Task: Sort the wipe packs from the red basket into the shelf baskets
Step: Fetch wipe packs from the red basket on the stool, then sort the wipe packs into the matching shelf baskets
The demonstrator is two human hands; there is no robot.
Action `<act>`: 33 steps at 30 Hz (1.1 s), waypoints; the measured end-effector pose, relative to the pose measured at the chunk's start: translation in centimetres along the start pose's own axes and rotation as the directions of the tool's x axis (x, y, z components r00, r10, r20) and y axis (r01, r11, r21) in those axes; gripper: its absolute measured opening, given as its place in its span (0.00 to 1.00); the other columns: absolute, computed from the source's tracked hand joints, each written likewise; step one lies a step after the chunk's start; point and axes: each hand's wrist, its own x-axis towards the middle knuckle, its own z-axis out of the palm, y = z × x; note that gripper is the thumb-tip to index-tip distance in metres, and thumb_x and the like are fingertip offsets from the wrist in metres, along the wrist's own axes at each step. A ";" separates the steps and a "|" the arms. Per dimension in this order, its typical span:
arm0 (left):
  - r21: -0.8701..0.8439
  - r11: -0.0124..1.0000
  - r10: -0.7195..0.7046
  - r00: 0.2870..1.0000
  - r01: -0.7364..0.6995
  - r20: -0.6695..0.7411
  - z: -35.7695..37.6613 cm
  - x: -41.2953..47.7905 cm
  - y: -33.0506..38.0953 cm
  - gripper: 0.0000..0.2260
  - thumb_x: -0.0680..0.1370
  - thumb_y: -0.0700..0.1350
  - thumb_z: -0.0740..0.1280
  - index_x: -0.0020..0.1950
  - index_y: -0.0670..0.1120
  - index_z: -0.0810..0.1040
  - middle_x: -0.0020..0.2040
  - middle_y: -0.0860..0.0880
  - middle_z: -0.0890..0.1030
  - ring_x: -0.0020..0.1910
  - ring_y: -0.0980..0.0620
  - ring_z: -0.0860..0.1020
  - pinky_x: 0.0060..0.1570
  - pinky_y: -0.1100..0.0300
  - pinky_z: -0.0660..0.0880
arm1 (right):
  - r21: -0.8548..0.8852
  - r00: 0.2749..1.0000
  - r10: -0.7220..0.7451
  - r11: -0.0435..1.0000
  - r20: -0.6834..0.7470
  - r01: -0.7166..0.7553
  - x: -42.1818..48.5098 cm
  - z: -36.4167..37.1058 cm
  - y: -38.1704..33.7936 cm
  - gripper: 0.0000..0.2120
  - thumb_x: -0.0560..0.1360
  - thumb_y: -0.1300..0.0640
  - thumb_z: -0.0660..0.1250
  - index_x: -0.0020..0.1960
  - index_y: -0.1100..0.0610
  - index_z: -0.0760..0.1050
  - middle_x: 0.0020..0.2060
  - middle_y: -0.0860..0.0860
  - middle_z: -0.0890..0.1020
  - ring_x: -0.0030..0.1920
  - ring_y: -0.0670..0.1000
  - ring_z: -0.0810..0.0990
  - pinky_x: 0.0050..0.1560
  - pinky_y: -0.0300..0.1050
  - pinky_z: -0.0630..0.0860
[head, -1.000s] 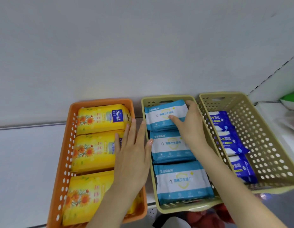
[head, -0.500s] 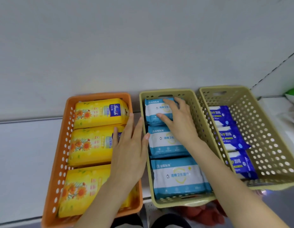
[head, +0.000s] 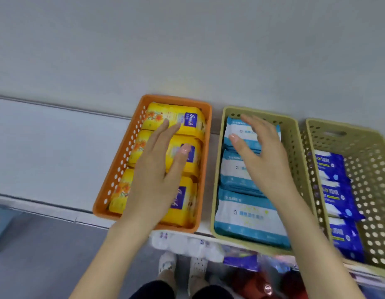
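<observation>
An orange basket (head: 114,182) on the white shelf holds three yellow wipe packs (head: 157,117). My left hand (head: 157,175) hovers over them with straight fingers and holds nothing. Beside it a beige basket (head: 217,175) holds three light-blue and white wipe packs (head: 247,216). My right hand (head: 265,160) is spread above the far and middle packs, fingers relaxed, gripping nothing. A second beige basket (head: 372,169) at the right holds three dark-blue wipe packs (head: 334,190). Something red, perhaps the red basket (head: 247,281), shows blurred below the shelf edge.
The white shelf (head: 47,152) stretches left of the orange basket, with a grey wall behind. Below the shelf front edge lie white packs (head: 183,242) on a lower level, and my shoes (head: 165,264) stand on the grey floor.
The view has swung left and down. My right hand lifted off the far light-blue pack and opened. My left hand moved from the basket's right edge to above the yellow packs.
</observation>
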 end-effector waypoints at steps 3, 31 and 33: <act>-0.140 0.986 -0.113 0.984 0.094 -0.141 -4.7 -3.2 -1.9 0.16 0.75 0.61 0.57 0.62 0.68 0.70 0.67 0.60 0.73 0.64 0.64 0.72 0.55 0.73 0.71 | 0.102 0.996 -0.077 0.992 0.047 0.072 -2.5 3.0 -3.5 0.20 0.75 0.45 0.64 0.66 0.45 0.70 0.65 0.45 0.72 0.67 0.41 0.68 0.68 0.37 0.65; -0.643 0.576 -0.803 0.200 0.505 -0.562 -42.4 -31.4 -34.7 0.07 0.75 0.49 0.68 0.51 0.58 0.78 0.50 0.56 0.83 0.52 0.54 0.82 0.57 0.56 0.75 | 0.163 0.351 -0.288 0.925 0.891 0.344 -24.2 55.8 -31.9 0.27 0.75 0.45 0.65 0.72 0.43 0.61 0.65 0.40 0.67 0.66 0.45 0.69 0.68 0.51 0.66; -0.657 0.550 -0.819 0.176 0.516 -0.547 -44.0 -30.7 -36.4 0.07 0.75 0.50 0.68 0.52 0.59 0.78 0.50 0.59 0.83 0.52 0.57 0.81 0.57 0.56 0.75 | 0.145 0.334 -0.262 0.930 0.905 0.337 -23.3 59.1 -33.5 0.27 0.74 0.43 0.65 0.71 0.41 0.62 0.65 0.40 0.68 0.65 0.46 0.70 0.66 0.49 0.68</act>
